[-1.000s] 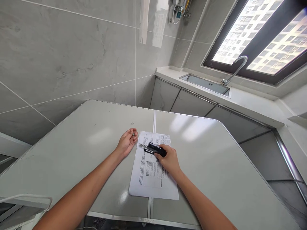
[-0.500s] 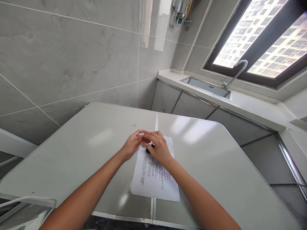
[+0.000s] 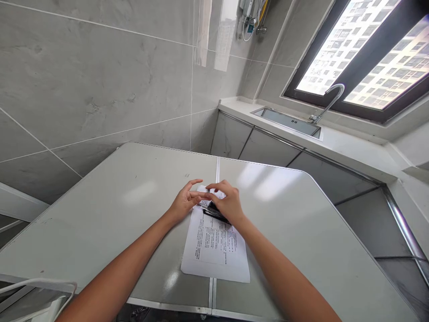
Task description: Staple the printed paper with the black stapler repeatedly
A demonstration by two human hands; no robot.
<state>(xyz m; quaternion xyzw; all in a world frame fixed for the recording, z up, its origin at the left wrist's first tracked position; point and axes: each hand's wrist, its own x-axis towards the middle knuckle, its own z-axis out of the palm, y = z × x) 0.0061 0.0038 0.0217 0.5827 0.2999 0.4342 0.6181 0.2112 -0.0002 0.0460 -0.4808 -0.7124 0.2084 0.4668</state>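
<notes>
Printed paper (image 3: 214,255) lies across the seam of the grey table (image 3: 150,268). On its upper part sits a black object (image 3: 217,213) like a clip or stapler, partly hidden by my right hand. My left hand (image 3: 184,201) is at the paper's upper left edge, palm inward, with its fingers apart and nothing visible in it. My right hand (image 3: 229,201) is bent over the black object, thumb and index finger near my left fingertips. Whether its fingers hold anything small is hidden.
A counter (image 3: 355,147) with a sink (image 3: 288,121) and a curved faucet (image 3: 330,103) runs along the right under a window. Tiled wall (image 3: 100,80) stands behind the table. A white chair frame (image 3: 53,308) is at the lower left.
My right hand has lifted and its fingers have bent away from my left hand, whose fingers have spread. More of the black object and the paper under it now shows.
</notes>
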